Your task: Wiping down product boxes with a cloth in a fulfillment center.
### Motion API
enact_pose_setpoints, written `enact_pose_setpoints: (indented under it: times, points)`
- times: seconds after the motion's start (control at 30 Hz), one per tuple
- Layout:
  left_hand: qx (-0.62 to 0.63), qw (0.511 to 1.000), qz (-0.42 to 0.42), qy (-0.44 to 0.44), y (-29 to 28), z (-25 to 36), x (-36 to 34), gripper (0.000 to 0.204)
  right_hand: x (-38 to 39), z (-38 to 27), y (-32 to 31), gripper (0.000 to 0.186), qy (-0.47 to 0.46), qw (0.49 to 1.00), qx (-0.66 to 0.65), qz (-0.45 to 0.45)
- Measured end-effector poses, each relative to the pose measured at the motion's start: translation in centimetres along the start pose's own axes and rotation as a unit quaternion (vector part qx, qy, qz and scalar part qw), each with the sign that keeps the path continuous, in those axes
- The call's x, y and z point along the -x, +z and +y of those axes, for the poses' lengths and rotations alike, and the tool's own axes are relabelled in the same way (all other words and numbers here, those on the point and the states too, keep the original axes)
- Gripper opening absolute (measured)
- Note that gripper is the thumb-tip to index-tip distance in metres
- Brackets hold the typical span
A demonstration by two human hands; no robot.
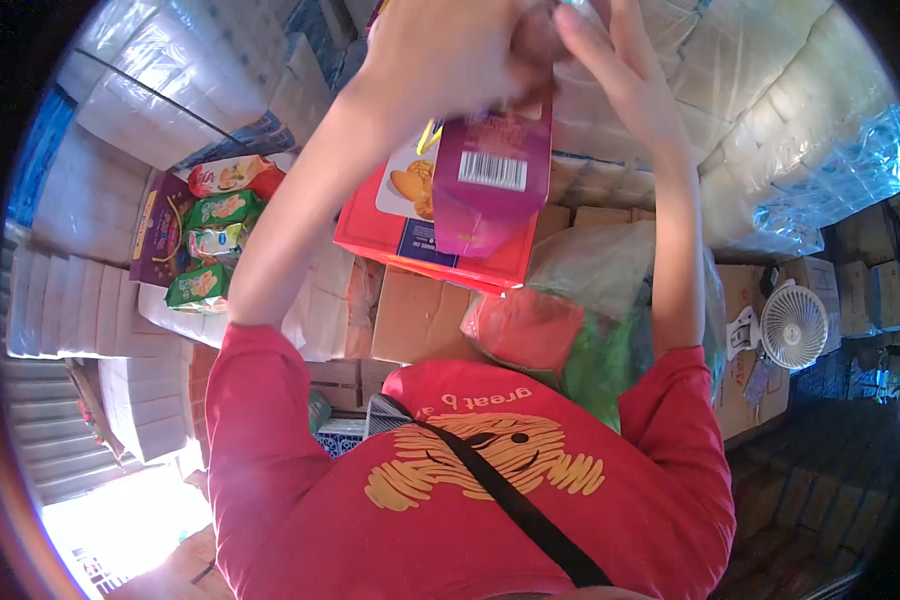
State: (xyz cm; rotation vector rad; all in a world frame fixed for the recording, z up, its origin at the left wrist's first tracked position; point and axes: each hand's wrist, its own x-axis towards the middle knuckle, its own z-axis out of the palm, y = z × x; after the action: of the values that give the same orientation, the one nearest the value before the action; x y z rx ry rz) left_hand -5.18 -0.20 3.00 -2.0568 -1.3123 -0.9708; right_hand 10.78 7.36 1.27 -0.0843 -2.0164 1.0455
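Both hands are raised at the top edge, over a purple carton (492, 185) with a barcode panel. My left hand (445, 65) is bent over the carton's upper end; its fingers are smeared by motion and partly hidden. Close beside it, my right hand (620, 65) has its thumb and fingers closing round a small, shiny, see-through thing (592, 12), cut off by the frame edge. What that thing is, I cannot make out. Under the purple carton lies a red box (370, 220) with a biscuit picture. Whether either hand touches the carton is unclear.
Green snack packs (198, 288), a red-and-white pack (232, 176) and a purple gift bag (158, 228) sit at left. Plastic-wrapped white bundles (800, 130) are stacked around. Nearer are a cardboard box (418, 315) and clear plastic bags (600, 270). A white fan (794, 324) stands right.
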Motion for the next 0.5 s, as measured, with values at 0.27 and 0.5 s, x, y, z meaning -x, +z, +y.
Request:
enact_pose_setpoints:
  times: [0.27, 0.5]
  points:
    - [0.084, 0.996, -0.015, 0.02, -3.8, 5.4, 3.0, 0.04, -1.0, 4.6, -0.6, 0.061, -0.227, 0.926, -0.212, -0.213]
    - [0.149, 0.987, -0.037, -0.042, -3.0, 3.4, -0.1, 0.078, 0.0, -0.7, 0.5, 0.066, 0.003, 0.989, -0.134, -0.062]
